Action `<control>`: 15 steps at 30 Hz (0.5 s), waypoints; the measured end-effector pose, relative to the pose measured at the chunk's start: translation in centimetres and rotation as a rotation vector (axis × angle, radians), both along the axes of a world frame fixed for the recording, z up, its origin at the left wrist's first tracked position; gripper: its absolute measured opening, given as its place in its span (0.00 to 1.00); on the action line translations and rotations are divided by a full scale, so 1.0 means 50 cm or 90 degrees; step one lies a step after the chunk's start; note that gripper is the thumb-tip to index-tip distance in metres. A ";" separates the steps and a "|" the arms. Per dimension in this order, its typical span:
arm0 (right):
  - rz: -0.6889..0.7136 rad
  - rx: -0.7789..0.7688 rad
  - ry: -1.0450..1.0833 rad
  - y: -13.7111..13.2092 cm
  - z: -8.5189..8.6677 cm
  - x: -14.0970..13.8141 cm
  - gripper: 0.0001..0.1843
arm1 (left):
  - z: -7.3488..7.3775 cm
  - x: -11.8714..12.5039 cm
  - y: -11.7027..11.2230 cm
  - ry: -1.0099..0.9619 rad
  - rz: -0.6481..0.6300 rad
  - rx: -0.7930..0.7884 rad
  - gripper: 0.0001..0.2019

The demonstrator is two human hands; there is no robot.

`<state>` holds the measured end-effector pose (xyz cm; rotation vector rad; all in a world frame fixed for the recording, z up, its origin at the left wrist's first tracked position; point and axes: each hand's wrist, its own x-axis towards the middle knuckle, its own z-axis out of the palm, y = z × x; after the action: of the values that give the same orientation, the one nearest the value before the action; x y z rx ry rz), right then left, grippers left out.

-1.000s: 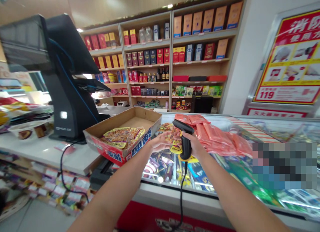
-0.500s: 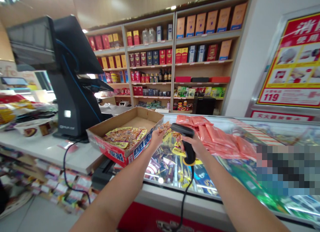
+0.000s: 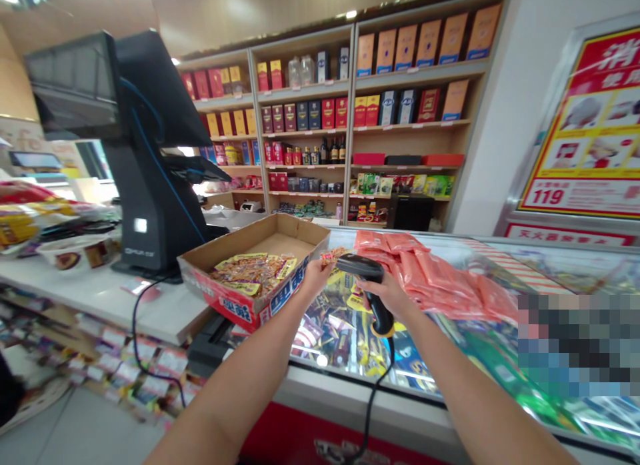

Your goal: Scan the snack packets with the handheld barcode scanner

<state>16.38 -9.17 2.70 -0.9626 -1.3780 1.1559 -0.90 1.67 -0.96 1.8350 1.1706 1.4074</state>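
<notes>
Fingers of the right hand point(image 3: 394, 298) are wrapped around the handle of a black barcode scanner point(image 3: 363, 267), and they are clamped on it. The scanner is tilted, with its head towards the left hand point(image 3: 315, 279) and the lower end of its handle above the glass. From this lower end, a black cable point(image 3: 371, 401) hangs down in front of the display case point(image 3: 325, 390).

Fingers of the left hand are closed on a small snack packet point(image 3: 332, 255), which sticks out above the fingertips, just beside the head of the scanner. I cannot tell whether the packet and the scanner touch each other.

Near the left hand, on its left side, stands an open cardboard box point(image 3: 235, 303) with red and blue printing. Inside it, many snack packets of yellow and brown colour point(image 3: 255, 273) lie flat in a pile. Some yellow packets point(image 3: 356, 299) are on the glass behind the scanner, partly hidden by it. To the right of them, a heap of orange-pink packages point(image 3: 440, 281) rests on the glass.

Further left, a black cash register terminal point(image 3: 155, 211) stands on a white counter point(image 3: 177, 315). Behind everything are shelves point(image 3: 305, 86) with boxes and bottles.
</notes>
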 end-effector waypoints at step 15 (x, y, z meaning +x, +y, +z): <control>-0.001 -0.024 0.030 0.007 0.002 0.005 0.12 | 0.014 0.005 -0.026 0.002 0.032 0.003 0.08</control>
<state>16.61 -8.80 2.81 -0.9575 -1.3218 1.2003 -0.65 0.39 -0.28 1.8235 1.2246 1.4364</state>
